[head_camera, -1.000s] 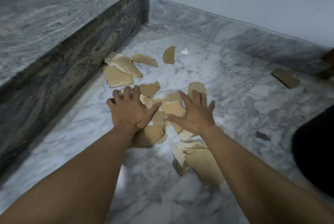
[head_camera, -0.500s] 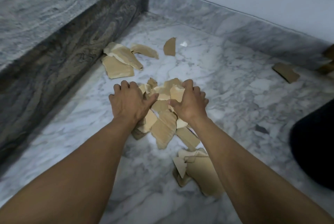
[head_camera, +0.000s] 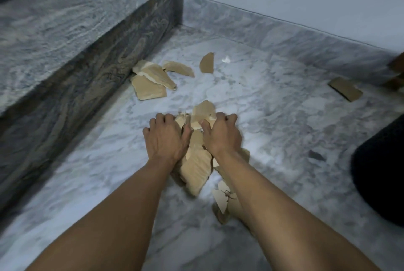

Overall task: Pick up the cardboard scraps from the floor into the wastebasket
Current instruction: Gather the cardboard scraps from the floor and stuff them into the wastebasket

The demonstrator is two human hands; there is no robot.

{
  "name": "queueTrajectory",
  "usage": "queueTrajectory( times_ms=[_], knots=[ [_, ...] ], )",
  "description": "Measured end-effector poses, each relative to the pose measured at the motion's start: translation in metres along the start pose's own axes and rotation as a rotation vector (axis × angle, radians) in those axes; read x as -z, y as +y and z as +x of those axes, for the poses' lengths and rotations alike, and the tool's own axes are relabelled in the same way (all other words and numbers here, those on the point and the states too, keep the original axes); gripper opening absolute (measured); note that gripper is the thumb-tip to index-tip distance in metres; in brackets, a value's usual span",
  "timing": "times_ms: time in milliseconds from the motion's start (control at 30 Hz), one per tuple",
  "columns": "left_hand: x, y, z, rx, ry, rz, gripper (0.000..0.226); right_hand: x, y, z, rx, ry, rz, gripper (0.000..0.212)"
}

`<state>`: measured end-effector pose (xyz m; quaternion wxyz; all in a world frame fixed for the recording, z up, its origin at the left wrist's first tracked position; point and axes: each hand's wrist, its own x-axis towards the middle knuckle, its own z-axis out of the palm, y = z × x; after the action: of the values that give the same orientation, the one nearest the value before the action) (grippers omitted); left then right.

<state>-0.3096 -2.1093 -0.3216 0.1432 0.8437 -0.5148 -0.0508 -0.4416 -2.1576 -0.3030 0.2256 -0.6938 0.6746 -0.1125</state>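
A grey stone step (head_camera: 76, 30) rises well to the left of the gathered pile (head_camera: 196, 165) of cardboard scraps on the marble floor (head_camera: 273, 117). Beyond the pile and to its left, a loose group of scraps (head_camera: 150, 80) lies at the foot of the step. The left hand (head_camera: 166, 137) grips the pile's left side with curled fingers. The right hand (head_camera: 220, 137) clasps its right side, fingers curled over the top pieces. A lone scrap (head_camera: 207, 64) lies beyond the pile. A few torn pieces (head_camera: 222, 200) lie just nearer than the pile, partly under the right forearm. Far right of the pile lie a darker scrap (head_camera: 345, 89) and a black object (head_camera: 380, 172).
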Motion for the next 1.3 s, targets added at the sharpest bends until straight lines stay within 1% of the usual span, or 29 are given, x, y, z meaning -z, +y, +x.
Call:
queueTrajectory(
  times_ms=[100,167,300,367,433,500,567,733,900,1000,1100,1167,1300],
  knots=[
    [0.001,-0.002,0.001,-0.016,0.009,-0.038,0.053,0.001,0.004,0.008,0.06,0.003,0.051,0.05],
    [0.004,-0.002,0.003,-0.064,-0.001,-0.082,0.05,0.006,0.009,0.011,0.116,-0.005,0.124,0.046],
    [0.015,0.004,-0.001,-0.107,-0.043,-0.194,0.046,0.02,0.016,0.002,0.147,0.021,0.233,0.042],
    [0.023,0.016,-0.005,-0.123,-0.044,-0.25,0.049,0.032,0.02,-0.004,0.155,0.061,0.258,0.042],
    [0.033,0.031,-0.005,-0.176,-0.024,-0.252,0.053,0.049,0.026,-0.009,0.169,0.102,0.257,0.045],
    [0.048,0.048,-0.004,-0.236,0.009,-0.246,0.052,0.073,0.032,-0.012,0.21,0.142,0.235,0.054],
    [0.067,0.069,-0.001,-0.285,0.046,-0.271,0.05,0.103,0.036,-0.014,0.241,0.197,0.203,0.058],
    [0.117,0.131,0.004,-0.391,0.106,-0.369,0.039,0.192,0.044,-0.025,0.238,0.356,0.171,0.054],
    [0.173,0.212,0.005,-0.503,0.17,-0.521,0.034,0.298,0.055,-0.042,0.262,0.532,0.181,0.055],
    [0.21,0.273,-0.004,-0.587,0.203,-0.664,0.039,0.367,0.07,-0.053,0.267,0.651,0.224,0.055],
    [0.236,0.34,-0.019,-0.669,0.174,-0.831,0.033,0.429,0.096,-0.068,0.235,0.774,0.253,0.055],
    [0.245,0.384,-0.034,-0.746,0.137,-0.913,0.034,0.462,0.122,-0.081,0.206,0.845,0.261,0.056],
    [0.241,0.453,-0.071,-0.873,0.056,-1.01,0.035,0.496,0.181,-0.11,0.136,0.955,0.298,0.059]
  ],
)
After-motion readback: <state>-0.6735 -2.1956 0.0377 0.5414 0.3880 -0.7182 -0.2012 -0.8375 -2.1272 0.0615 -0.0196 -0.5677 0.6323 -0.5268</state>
